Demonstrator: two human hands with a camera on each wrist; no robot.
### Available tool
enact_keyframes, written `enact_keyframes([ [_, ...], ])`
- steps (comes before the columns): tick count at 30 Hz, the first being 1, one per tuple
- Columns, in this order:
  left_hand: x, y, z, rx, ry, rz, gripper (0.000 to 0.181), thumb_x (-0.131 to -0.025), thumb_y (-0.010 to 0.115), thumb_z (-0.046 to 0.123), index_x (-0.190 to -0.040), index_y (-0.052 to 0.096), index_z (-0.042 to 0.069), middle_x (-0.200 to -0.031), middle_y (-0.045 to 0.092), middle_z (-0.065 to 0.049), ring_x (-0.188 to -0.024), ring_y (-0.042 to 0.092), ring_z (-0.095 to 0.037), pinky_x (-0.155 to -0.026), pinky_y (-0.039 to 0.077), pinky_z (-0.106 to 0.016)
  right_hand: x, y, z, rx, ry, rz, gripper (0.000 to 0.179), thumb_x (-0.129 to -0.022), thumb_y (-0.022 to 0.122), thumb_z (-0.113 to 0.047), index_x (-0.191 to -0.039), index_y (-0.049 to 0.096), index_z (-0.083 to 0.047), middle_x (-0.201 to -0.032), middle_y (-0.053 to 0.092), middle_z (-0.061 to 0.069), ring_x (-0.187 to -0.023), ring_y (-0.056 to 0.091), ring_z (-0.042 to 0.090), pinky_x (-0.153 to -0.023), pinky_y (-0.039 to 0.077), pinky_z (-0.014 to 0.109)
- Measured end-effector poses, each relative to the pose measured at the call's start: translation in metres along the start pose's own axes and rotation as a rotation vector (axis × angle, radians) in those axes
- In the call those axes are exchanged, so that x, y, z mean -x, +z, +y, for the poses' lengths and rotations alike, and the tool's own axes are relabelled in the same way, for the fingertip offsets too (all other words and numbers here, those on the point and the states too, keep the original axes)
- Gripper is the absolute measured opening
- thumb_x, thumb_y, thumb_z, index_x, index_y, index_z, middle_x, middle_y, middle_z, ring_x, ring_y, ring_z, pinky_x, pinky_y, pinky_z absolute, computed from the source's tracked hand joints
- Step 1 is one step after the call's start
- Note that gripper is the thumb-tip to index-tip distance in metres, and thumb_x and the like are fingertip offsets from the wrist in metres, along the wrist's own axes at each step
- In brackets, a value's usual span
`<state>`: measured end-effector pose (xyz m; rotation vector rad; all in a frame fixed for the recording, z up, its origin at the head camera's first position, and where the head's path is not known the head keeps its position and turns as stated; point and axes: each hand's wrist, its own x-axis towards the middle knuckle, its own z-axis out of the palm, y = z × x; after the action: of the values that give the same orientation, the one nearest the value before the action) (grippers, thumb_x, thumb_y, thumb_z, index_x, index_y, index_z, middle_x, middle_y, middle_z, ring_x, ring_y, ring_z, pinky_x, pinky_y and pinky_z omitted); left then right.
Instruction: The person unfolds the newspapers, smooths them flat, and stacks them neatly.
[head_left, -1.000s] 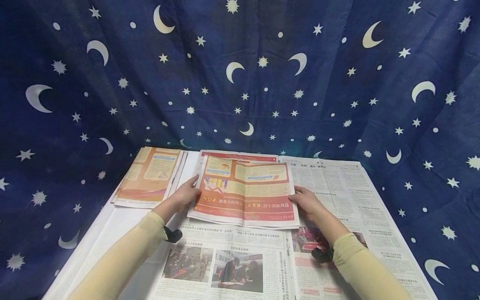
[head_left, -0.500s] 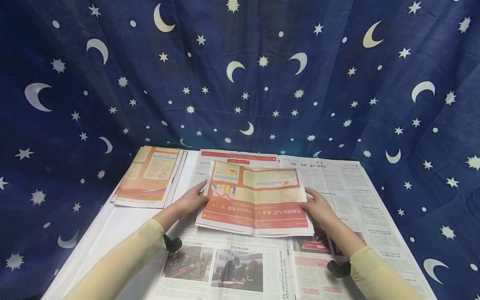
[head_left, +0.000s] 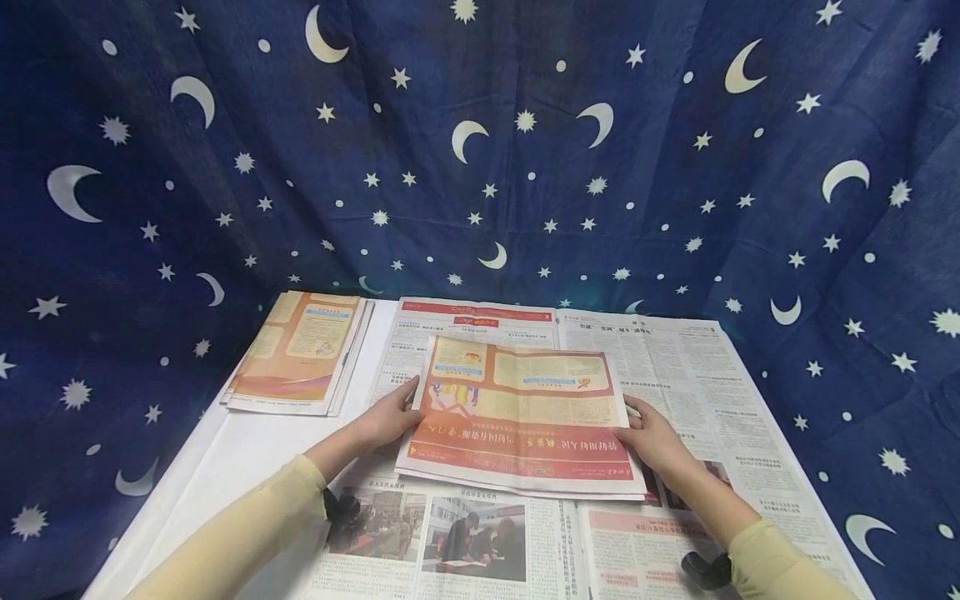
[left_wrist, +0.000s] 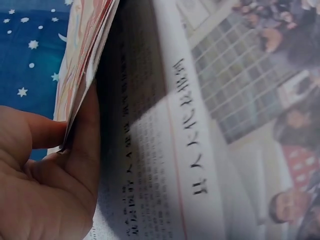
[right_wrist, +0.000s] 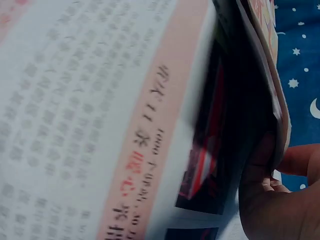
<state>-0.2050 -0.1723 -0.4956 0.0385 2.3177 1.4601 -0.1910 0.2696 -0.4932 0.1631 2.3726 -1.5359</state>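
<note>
- Uncovering more of the spread newspaper (head_left: 720,392) beyond the fingertips (head_left: 408,389), the folded newspaper (head_left: 525,425) has come nearer the person; it seems mid-shift, unsettled.
- Spanning the gap between both hands' fingers, it sits above the spread sheets.
- Left hand (head_left: 385,421): thumb and fingers clamped on its left edge.
- Right hand (head_left: 658,440): likewise pinching the right edge.
</note>
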Motion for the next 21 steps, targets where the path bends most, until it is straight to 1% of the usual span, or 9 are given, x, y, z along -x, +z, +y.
enact_keyframes([
  [3,-0.001,0.004,-0.002,-0.048,0.003,0.021,0.077,-0.104,0.054,0.019,-0.165,0.008,0.006,-0.107,0.072,-0.013,-0.076,0.072,-0.020,-0.077,0.060,-0.036,-0.002,0.002,0.003,0.003,0.016,-0.001,0.081,-0.102,0.060,-0.016,-0.163,0.009,-0.001,-0.139,0.056,0.030,-0.089,0.073,0.027,-0.072,0.061,0.040],
  [5,-0.002,0.006,-0.003,-0.077,0.004,0.036,0.078,-0.104,0.054,0.020,-0.165,0.007,0.008,-0.127,0.066,-0.018,-0.080,0.072,-0.018,-0.083,0.059,-0.036,-0.003,0.003,0.004,0.019,0.021,0.000,0.081,-0.102,0.059,-0.017,-0.163,0.008,-0.001,-0.139,0.055,0.030,-0.089,0.073,0.027,-0.073,0.061,0.039],
  [7,-0.002,0.007,-0.003,-0.091,0.019,0.050,0.078,-0.103,0.054,0.020,-0.165,0.007,0.008,-0.146,0.052,-0.023,-0.086,0.072,-0.019,-0.086,0.059,-0.038,-0.004,0.004,0.005,0.026,0.026,0.004,0.081,-0.101,0.059,-0.016,-0.163,0.008,-0.001,-0.138,0.056,0.029,-0.090,0.073,0.026,-0.073,0.061,0.039],
  [9,-0.001,0.008,-0.003,-0.114,0.027,0.065,0.078,-0.103,0.054,0.020,-0.165,0.008,0.010,-0.159,0.038,-0.023,-0.100,0.071,-0.023,-0.090,0.058,-0.037,-0.003,0.005,0.004,0.034,0.023,0.005,0.081,-0.102,0.059,-0.016,-0.163,0.008,-0.001,-0.137,0.056,0.030,-0.089,0.073,0.026,-0.073,0.061,0.039],
  [11,0.000,0.009,-0.003,-0.116,0.032,0.069,0.077,-0.104,0.053,0.019,-0.166,0.008,0.011,-0.161,0.034,-0.023,-0.109,0.069,-0.028,-0.086,0.060,-0.036,-0.003,0.006,0.004,0.035,0.022,0.007,0.080,-0.102,0.058,-0.016,-0.163,0.008,-0.001,-0.136,0.057,0.029,-0.089,0.073,0.026,-0.072,0.061,0.039],
  [13,0.000,0.010,-0.003,-0.107,0.035,0.073,0.077,-0.104,0.053,0.019,-0.166,0.007,0.012,-0.157,0.040,-0.025,-0.111,0.068,-0.032,-0.081,0.061,-0.036,-0.003,0.006,0.004,0.031,0.016,0.007,0.079,-0.102,0.057,-0.015,-0.163,0.008,-0.001,-0.135,0.058,0.029,-0.088,0.073,0.026,-0.071,0.061,0.039],
  [17,0.000,0.011,-0.003,-0.117,0.040,0.084,0.075,-0.105,0.051,0.018,-0.166,0.008,0.013,-0.153,0.044,-0.026,-0.114,0.067,-0.032,-0.079,0.061,-0.034,-0.003,0.008,0.003,0.026,0.008,0.005,0.078,-0.103,0.056,-0.015,-0.163,0.007,-0.002,-0.135,0.057,0.030,-0.088,0.073,0.027,-0.071,0.062,0.040],
  [18,0.001,0.011,-0.004,-0.117,0.040,0.089,0.075,-0.105,0.051,0.019,-0.166,0.008,0.015,-0.152,0.045,-0.026,-0.115,0.067,-0.033,-0.080,0.061,-0.036,-0.003,0.008,0.003,0.022,0.006,0.005,0.078,-0.103,0.056,-0.014,-0.163,0.007,-0.002,-0.136,0.057,0.030,-0.089,0.073,0.027,-0.071,0.062,0.040],
  [21,0.001,0.011,-0.003,-0.142,0.038,0.107,0.073,-0.106,0.051,0.021,-0.166,0.011,0.019,-0.162,0.035,-0.019,-0.135,0.053,-0.035,-0.101,0.053,-0.042,-0.004,0.009,0.004,0.021,0.006,0.001,0.078,-0.104,0.055,-0.014,-0.163,0.006,-0.002,-0.136,0.056,0.030,-0.089,0.073,0.027,-0.071,0.062,0.040],
])
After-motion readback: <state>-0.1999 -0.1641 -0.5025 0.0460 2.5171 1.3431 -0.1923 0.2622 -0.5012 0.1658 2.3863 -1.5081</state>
